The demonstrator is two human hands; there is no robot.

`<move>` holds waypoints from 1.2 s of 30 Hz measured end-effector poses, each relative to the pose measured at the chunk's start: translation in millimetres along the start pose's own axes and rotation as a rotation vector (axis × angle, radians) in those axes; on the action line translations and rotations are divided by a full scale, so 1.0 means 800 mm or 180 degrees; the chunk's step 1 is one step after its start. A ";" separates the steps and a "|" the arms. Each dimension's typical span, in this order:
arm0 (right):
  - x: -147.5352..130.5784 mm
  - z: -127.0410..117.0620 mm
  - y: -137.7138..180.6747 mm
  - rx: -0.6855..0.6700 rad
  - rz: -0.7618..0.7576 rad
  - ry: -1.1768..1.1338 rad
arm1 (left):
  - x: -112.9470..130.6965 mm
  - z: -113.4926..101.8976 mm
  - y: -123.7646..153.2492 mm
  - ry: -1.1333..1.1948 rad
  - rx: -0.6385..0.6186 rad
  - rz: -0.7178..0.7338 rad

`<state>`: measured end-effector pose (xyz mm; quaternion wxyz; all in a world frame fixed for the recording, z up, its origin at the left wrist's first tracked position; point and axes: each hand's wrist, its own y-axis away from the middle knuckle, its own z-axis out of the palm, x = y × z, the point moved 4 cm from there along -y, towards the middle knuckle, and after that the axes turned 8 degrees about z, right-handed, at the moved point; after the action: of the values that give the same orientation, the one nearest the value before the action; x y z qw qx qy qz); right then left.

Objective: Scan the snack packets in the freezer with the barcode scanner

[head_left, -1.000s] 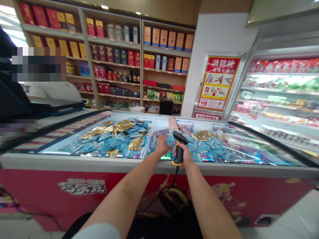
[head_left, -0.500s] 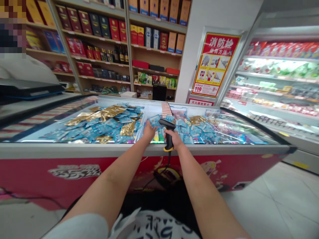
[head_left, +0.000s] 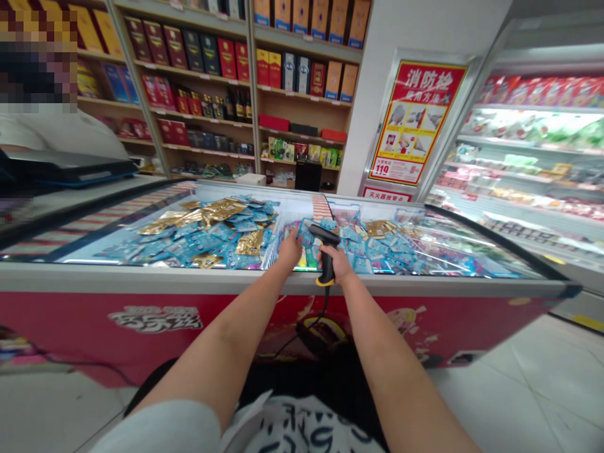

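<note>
My right hand (head_left: pixel 338 262) is closed around the handle of a black barcode scanner (head_left: pixel 326 267) with yellow trim. The scanner's head points forward and left, and its cord hangs down in front of the freezer. Beside it, my left hand (head_left: pixel 290 249) is closed on the edge of a blue packet (head_left: pixel 306 233), partly hidden behind the scanner head. Both hands are over the front rim of a chest freezer (head_left: pixel 226 281). To the left lies a heap of blue packets (head_left: pixel 186 242) mixed with gold packets (head_left: pixel 221 211); more blue packets (head_left: pixel 377 250) lie to the right.
A white-sleeved person (head_left: pixel 61 132) stands at the far left behind a dark flat device (head_left: pixel 70 168). Shelves of boxed bottles (head_left: pixel 202 50) line the back wall. A red fire-hydrant poster (head_left: pixel 418 119) hangs on the pillar. A lit refrigerated display (head_left: pixel 533 163) stands at right.
The whole view has swung slightly left, so everything sits further right. Against the scanner, the blue packet has come closer and lies more behind its head. Both hands keep their grip.
</note>
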<state>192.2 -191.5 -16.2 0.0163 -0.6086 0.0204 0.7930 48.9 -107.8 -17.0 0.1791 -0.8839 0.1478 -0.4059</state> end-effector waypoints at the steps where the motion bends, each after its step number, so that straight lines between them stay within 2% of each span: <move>1: 0.000 0.000 0.000 0.0010 -0.0004 -0.0018 | -0.002 0.001 -0.001 -0.0005 -0.0011 -0.0009; 11: 0.002 -0.003 -0.001 0.0019 -0.0024 -0.0041 | 0.002 -0.002 0.001 0.0085 0.0062 0.0014; 16: 0.005 -0.005 -0.003 0.0030 -0.0055 -0.0018 | 0.007 -0.004 0.004 0.0072 -0.0049 0.0082; 36: 0.003 -0.003 0.002 -0.0051 0.0001 -0.0263 | 0.007 -0.011 0.006 -0.0198 0.0058 -0.0189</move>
<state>194.1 -193.2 -19.5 0.0122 -0.5755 0.0134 0.8176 44.7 -116.2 -10.3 0.1795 -0.8985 0.1122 -0.3846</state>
